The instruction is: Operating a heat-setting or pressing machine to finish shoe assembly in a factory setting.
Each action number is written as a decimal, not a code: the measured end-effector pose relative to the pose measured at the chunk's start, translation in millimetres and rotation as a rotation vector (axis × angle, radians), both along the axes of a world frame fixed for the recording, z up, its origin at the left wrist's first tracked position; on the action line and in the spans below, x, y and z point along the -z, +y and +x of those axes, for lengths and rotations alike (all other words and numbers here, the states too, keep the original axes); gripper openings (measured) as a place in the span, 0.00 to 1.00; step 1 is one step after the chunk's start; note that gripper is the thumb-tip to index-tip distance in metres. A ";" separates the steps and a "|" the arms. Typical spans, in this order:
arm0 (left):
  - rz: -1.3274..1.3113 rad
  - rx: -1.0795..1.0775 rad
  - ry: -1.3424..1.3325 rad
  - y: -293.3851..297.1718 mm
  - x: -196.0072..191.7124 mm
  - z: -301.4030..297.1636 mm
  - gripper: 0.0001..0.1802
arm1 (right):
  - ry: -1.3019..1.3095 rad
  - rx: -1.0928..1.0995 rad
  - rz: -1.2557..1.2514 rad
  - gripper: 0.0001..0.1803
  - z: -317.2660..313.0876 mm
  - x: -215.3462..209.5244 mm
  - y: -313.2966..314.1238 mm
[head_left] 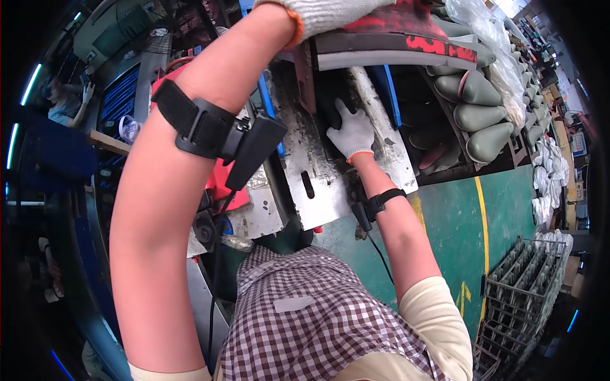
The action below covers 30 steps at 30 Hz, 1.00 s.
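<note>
A checked apron (318, 317) fills the near foreground. Above it, the gloved right hand (353, 132) lies flat, fingers spread, on a dark sole piece (330, 108) resting on the worn metal machine bed (298, 171), gripping nothing. Higher, the gloved left hand (330, 16) is closed around a red and black shoe sole (406, 38). Grey-green shoe lasts (483, 108) sit racked beyond.

Both hands are in white knit work gloves with orange cuffs, the left hand (330, 16) and the right hand (352, 132) alike. Just behind each glove there's a black strap around the forearm holding a small black boxy unit with a thin cable trailing off. Cream short sleeves, plus a maroon-and-white checked apron (318, 317).
</note>
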<state>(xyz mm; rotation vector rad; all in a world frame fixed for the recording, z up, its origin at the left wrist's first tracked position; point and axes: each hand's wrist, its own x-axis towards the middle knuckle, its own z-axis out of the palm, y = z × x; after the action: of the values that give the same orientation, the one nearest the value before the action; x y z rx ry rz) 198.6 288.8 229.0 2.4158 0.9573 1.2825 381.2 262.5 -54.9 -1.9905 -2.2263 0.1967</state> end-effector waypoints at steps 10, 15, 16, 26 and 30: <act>0.001 -0.120 -0.008 -47.4 35.7 21.9 0.26 | 0.064 -0.070 -0.003 0.51 18.6 12.8 -1.3; 0.218 -0.238 0.002 -62.5 87.6 41.1 0.21 | 0.600 0.107 0.186 0.33 85.9 13.4 -58.1; 0.224 -0.253 0.011 -71.4 97.2 42.1 0.22 | 0.716 0.223 0.239 0.32 94.2 16.0 -82.9; 0.311 -0.208 0.107 -114.3 218.8 64.8 0.24 | 1.606 0.668 -0.665 0.29 116.9 57.8 -263.0; 0.328 -0.207 0.129 -123.6 275.2 72.5 0.23 | 1.788 0.663 -0.788 0.24 114.3 40.7 -271.5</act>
<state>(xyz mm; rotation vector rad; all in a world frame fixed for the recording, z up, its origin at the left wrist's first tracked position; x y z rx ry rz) 271.2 165.3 -46.2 2.7347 1.1359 1.4699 495.5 -9.1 -95.6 -1.3228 -0.3073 1.9045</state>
